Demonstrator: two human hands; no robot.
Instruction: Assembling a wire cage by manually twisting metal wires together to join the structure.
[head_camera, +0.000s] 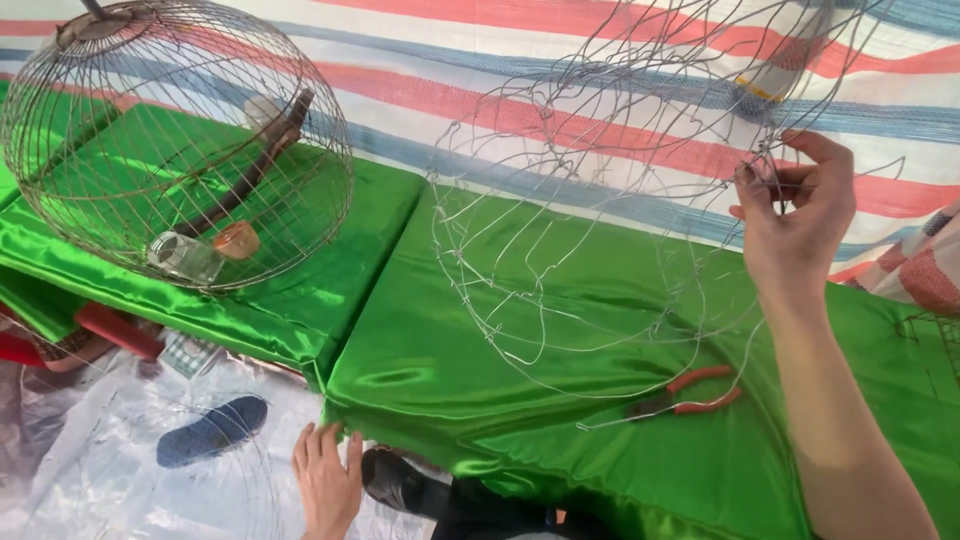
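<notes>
Two wire cages were in view: one finished round cage (175, 145) at the far left and one unfinished wire frame (600, 230) at centre, both resting on green satin cushions (440, 400). One pair of red-handled pliers (690, 393) lay on the cushion, just below the frame and beside the right forearm. The right hand (795, 215) was raised at the frame's upper right edge, thumb and fingers pinching its wires. The left hand (327, 482) lay flat with fingers spread on the floor sheet, well apart from the frame. Inside the finished cage lay one clear jar (185, 257) beside one orange cap (237, 240), and one wooden perch (250, 170). One dark sandal (212, 430) lay on the floor.
</notes>
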